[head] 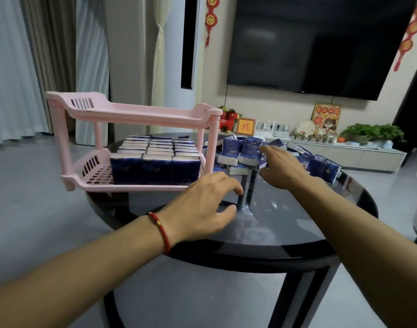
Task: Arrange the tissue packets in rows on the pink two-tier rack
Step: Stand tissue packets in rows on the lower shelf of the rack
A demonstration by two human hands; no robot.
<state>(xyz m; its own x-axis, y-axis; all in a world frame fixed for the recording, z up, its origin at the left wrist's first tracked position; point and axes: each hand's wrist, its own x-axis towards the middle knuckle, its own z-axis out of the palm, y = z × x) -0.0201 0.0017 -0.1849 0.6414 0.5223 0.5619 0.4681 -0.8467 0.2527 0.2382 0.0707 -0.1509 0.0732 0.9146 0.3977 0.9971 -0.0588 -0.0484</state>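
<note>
The pink two-tier rack (136,114) stands on the left of the round black table (297,237). Its lower tier holds several dark blue tissue packets (155,166) standing in three rows; no packet shows above the upper tier's rim. A loose heap of the same blue packets (247,150) lies to the right of the rack. My left hand (202,207), a red cord at its wrist, hovers over the table in front of the rack's right leg with relaxed, spread fingers. My right hand (281,166) reaches to the heap with fingers extended, holding nothing.
A large dark television (321,43) hangs on the wall behind. Below it a low white cabinet (359,155) carries plants, frames and small ornaments. Curtains hang at the left. Grey floor surrounds the table.
</note>
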